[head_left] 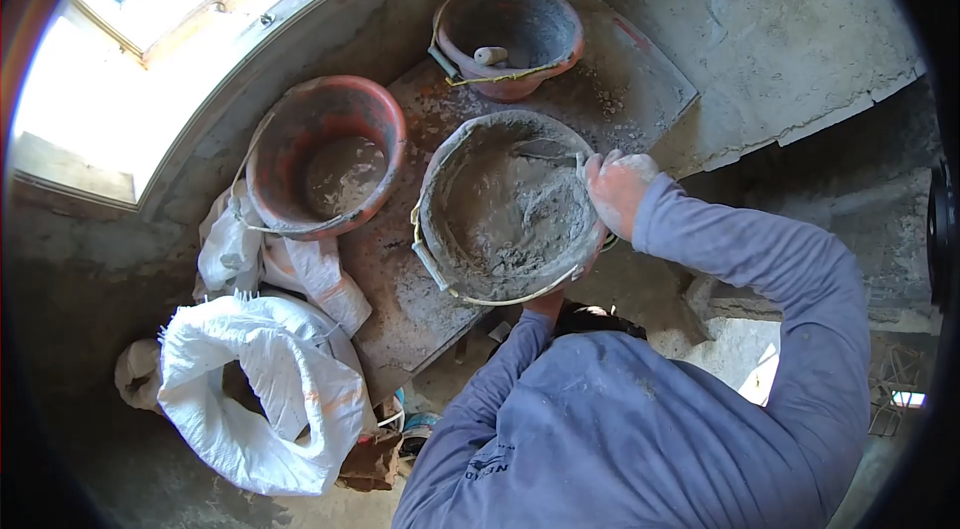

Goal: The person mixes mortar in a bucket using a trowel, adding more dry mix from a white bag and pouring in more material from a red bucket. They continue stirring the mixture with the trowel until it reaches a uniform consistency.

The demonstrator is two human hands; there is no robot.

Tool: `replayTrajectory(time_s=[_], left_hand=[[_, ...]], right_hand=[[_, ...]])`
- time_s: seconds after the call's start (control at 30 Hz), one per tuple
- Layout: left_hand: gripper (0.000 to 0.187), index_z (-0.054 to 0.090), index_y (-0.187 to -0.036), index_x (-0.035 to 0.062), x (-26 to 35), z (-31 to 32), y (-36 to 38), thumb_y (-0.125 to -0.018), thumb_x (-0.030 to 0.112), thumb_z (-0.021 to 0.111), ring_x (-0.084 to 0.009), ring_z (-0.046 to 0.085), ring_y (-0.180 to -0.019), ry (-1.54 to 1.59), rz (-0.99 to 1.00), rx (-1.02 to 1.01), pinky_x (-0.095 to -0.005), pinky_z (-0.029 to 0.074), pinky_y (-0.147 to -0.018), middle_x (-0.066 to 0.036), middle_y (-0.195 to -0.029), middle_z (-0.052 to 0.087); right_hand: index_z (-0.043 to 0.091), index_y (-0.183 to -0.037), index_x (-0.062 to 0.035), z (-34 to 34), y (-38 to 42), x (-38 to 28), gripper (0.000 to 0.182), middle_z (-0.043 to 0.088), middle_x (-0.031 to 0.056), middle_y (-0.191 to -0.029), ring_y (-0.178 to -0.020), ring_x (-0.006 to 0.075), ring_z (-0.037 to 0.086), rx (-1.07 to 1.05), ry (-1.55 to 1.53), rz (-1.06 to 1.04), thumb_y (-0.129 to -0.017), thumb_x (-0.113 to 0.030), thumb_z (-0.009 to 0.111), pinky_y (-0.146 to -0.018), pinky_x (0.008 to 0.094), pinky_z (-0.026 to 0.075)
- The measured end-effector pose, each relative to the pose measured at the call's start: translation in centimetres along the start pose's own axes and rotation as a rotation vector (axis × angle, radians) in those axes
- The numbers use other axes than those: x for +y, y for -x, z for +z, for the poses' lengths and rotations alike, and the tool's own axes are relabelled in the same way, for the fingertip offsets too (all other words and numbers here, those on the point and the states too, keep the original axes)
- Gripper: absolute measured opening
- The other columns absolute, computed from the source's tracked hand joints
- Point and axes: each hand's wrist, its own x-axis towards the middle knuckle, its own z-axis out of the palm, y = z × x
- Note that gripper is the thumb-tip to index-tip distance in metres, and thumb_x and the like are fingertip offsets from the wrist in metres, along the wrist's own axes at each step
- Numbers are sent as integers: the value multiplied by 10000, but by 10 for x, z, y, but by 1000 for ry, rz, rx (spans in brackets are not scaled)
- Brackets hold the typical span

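A wide bucket [450,254] of wet grey mortar [525,199] is in front of my body, its wire handle hanging over the near left side of the rim. My right hand [620,191], dusted with grey, is closed on the right side of that rim, beside the handle's attachment. Only a little of my left hand [546,303] shows, below the near edge of the bucket. Its fingers are hidden under the bucket, so their grip does not show.
A reddish bucket [385,114] with mortar residue stands to the left. Another bucket [510,89] behind holds a light roller-shaped object [490,56]. Both rest near a dirty board [640,79]. An opened white woven sack [330,419] sits front left, below a window [170,59].
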Motion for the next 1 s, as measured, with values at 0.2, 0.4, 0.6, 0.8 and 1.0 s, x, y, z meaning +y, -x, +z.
replayTrajectory(time_s=[0.2,0.4,0.6,0.8,1.0], left_hand=[[453,626,-1395,178,7,28,6,-1016,397,510,-323,566,-1317,15,-89,-160,-478,381,-1158,-89,-1404,640],[395,674,-1329,183,16,23,20,-1016,359,509,-357,587,-1280,47,-126,-169,-506,401,-1127,-102,-1342,674],[391,689,-1316,166,19,-22,14,-974,339,610,-357,582,-1285,200,-88,118,-509,409,-1111,-107,-1344,671],[421,670,-1349,155,1,-35,13,-976,332,589,-361,549,-1331,-96,3,-48,-515,380,-1152,-114,-1393,643],[447,649,-1380,162,-8,-19,17,-977,343,580,-368,521,-1362,-100,32,3,-534,354,-1171,-114,-1432,615]], right_hand=[[623,-1164,64,24,-21,16,376,740,206,-1007,-925,337,742,-263,-274,-168,-896,-198,656,-806,440,587],[718,-988,13,19,-49,28,268,742,204,-923,-882,400,729,-419,-444,-367,-878,-231,695,-782,484,576],[722,-981,10,-56,-7,32,258,744,200,-940,-891,336,750,-259,-121,-266,-849,-212,711,-772,460,583],[709,-1027,44,-41,-15,9,316,749,184,-976,-962,314,750,-226,-70,-163,-827,-196,757,-818,431,589],[763,-983,-15,-30,-57,16,263,756,182,-1041,-947,344,740,-549,-205,-235,-820,-220,778,-858,439,585]])
